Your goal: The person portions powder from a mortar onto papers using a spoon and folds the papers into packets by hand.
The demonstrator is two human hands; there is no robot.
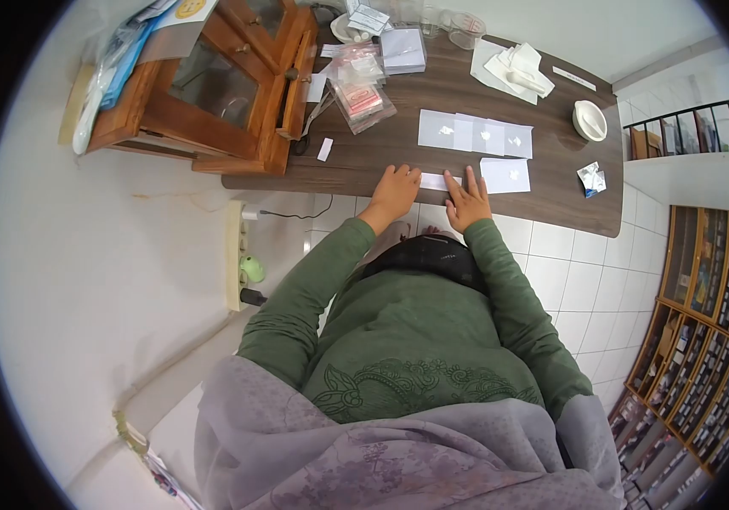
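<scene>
Near the front edge of the dark wooden table, a narrow strip of folded white paper (435,181) lies between my hands. My left hand (394,194) is at its left end, fingers curled and pressed together on the paper's end. My right hand (468,201) rests at the other end with its fingers spread, fingertips on the paper. Just right of it lies a white paper square (505,176) with a small heap of white powder. Behind it, overlapping paper sheets (466,134) in a row bear several more small powder heaps.
A wooden cabinet (211,93) stands at the left. Plastic packets (360,100) and a paper stack (402,51) lie behind my left hand. Farther right are crumpled tissue (516,68), a white mortar (590,121) and a foil packet (591,179) near the table's right edge (615,204).
</scene>
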